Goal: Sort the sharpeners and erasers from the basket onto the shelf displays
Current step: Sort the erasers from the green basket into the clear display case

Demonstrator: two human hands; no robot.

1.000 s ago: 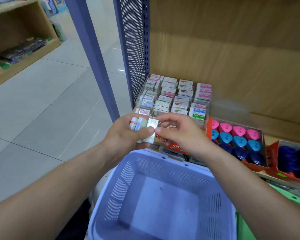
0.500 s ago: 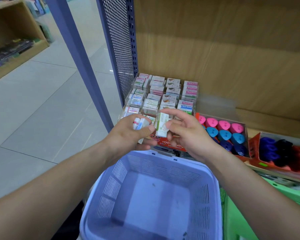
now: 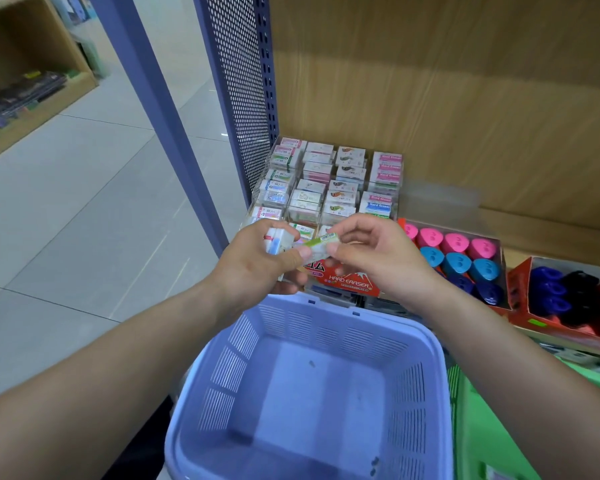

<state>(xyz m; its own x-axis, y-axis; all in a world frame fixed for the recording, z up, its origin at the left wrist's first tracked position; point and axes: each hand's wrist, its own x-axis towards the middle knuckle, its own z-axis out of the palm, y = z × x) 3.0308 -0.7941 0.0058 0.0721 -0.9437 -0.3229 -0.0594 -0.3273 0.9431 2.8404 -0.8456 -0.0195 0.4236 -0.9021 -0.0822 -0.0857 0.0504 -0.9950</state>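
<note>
My left hand grips a small stack of white erasers with red and blue sleeves. A green-sleeved eraser is pinched by my right hand, and my left thumb touches its near end. Both hands hover over the front of the clear eraser display, which is full of boxed erasers in rows. Below my hands sits the lavender basket; its floor looks bare apart from small specks. A red tray of pink and blue sharpeners stands to the right of the erasers.
A red "Hard Eraser" box lies under my hands. Further right is another red tray of dark blue, black and red sharpeners. A perforated blue upright bounds the shelf on the left. A green basket sits at the lower right.
My right hand has drawn one eraser out of the left hand's stack and turned it flat, its green edge now showing. The view shifted slightly rightward.
</note>
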